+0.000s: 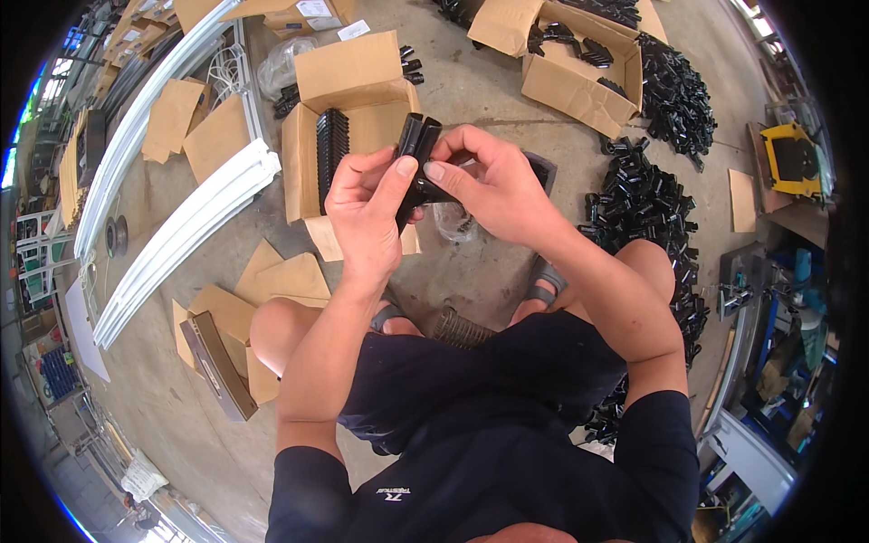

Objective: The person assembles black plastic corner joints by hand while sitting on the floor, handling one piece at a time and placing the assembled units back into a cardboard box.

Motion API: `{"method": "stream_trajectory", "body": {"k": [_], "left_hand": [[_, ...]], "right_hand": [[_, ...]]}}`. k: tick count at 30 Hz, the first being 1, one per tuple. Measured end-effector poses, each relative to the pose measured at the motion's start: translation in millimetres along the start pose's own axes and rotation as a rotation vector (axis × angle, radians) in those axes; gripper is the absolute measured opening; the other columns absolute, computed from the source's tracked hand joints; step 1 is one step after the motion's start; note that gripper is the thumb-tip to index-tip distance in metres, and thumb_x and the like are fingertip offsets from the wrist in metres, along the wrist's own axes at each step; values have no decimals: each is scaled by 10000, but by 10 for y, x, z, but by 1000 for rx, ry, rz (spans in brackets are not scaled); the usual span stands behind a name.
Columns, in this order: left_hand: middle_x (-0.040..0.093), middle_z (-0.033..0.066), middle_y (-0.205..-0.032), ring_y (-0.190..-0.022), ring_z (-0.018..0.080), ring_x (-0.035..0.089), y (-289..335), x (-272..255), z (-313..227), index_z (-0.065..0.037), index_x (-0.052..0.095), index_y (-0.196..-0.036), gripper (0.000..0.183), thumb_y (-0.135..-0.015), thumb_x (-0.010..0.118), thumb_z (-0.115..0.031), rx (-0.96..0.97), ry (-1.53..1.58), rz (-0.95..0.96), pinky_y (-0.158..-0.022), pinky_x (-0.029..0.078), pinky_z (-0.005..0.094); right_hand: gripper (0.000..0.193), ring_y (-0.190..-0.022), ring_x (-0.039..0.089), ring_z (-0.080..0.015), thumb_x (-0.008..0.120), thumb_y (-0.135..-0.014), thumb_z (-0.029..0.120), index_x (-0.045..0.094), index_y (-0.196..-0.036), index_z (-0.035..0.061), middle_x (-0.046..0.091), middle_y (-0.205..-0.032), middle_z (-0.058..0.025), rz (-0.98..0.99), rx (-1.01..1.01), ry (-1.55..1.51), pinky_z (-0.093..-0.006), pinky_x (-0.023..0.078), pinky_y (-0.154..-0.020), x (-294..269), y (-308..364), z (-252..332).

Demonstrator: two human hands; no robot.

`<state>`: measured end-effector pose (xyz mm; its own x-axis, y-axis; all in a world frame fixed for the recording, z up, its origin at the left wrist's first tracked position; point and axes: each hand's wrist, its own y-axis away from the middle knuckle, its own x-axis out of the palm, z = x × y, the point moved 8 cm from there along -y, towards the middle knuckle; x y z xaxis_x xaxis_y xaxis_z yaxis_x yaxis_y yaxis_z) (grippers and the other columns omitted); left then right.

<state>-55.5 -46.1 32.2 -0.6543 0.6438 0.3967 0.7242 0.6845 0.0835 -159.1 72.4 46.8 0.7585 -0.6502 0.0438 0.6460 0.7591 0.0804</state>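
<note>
Between my two hands is a black tubular pipe fitting (414,138), raised above the floor with its open ends tilted up and away from me. My left hand (364,206) is closed around its left side, the thumb lying along the tube. On the other side my right hand (489,185) pinches the fitting's lower right part with thumb and fingers; what those fingertips touch is partly hidden. Just beyond stands an open cardboard box (380,104), where similar black fittings (332,158) are stacked in a row along the left wall.
Loose black fittings lie in a long pile (638,204) along my right side. A second open carton (575,95) with fittings stands far right. Long white rails (181,240) lie to the left, near flattened cardboard (285,276). A coiled spring (462,328) sits between my feet.
</note>
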Motion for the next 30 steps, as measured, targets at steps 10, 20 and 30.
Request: {"method": "stream_trajectory", "body": {"k": [10,20,30], "left_hand": [[733,88,-876,-598,78,624,9,-4,17,-38,630,-1053,172,-927,740,-79,-17,28,-9,-446,489,219],[725,82,-854,-582,75,608,7,-4,-11,-33,628,-1045,152,-933,725,-64,0,26,-20,-450,488,221],[709,95,-935,-596,93,609,20,-7,-21,-32,624,-1083,145,-957,682,-70,23,-61,-14,-444,497,226]], "right_hand": [[197,-764,623,-145,667,-966,139,647,-967,-56,630,-929,-107,-16,-81,111,-313,533,-708,-8,-25,-23],[157,-872,658,-186,668,-948,101,633,-989,-46,621,-1020,-123,-19,-31,45,-334,550,-763,-2,-10,-5],[130,-888,667,-204,682,-928,81,630,-973,-30,609,-995,-115,9,-155,80,-338,550,-785,-10,-30,18]]}}
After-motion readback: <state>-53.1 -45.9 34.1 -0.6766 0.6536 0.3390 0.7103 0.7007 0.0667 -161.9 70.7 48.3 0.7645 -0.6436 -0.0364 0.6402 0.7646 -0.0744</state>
